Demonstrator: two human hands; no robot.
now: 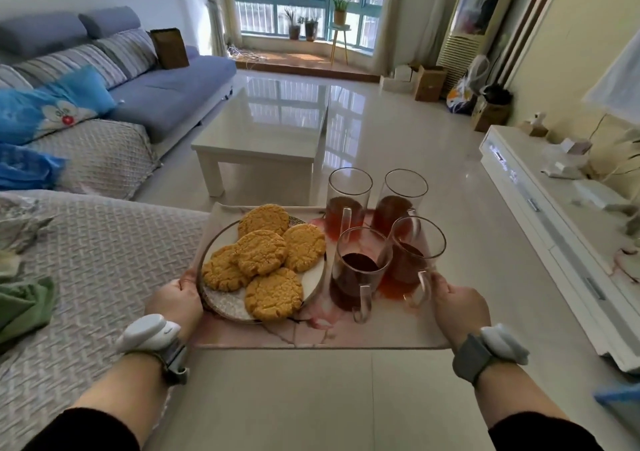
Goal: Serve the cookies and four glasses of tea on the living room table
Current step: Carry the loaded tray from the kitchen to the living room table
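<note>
I carry a pale marbled tray [346,336] in front of me, above the floor. My left hand [176,300] grips its left edge and my right hand [457,306] grips its right edge. On the tray's left half sits a round plate [221,306] with several golden cookies [263,253]. On its right half stand several handled glasses of dark tea [360,270], close together. Reddish tea is spilled on the tray around the glasses. The white living room table [263,128] stands just beyond the tray, its glossy top bare.
A grey-covered sofa [97,263] runs along my left, with a blue sofa [173,83] further back. A long white TV cabinet [554,208] lines the right wall. Glossy tiled floor [398,131] lies between them. Boxes and bags stand at the far right.
</note>
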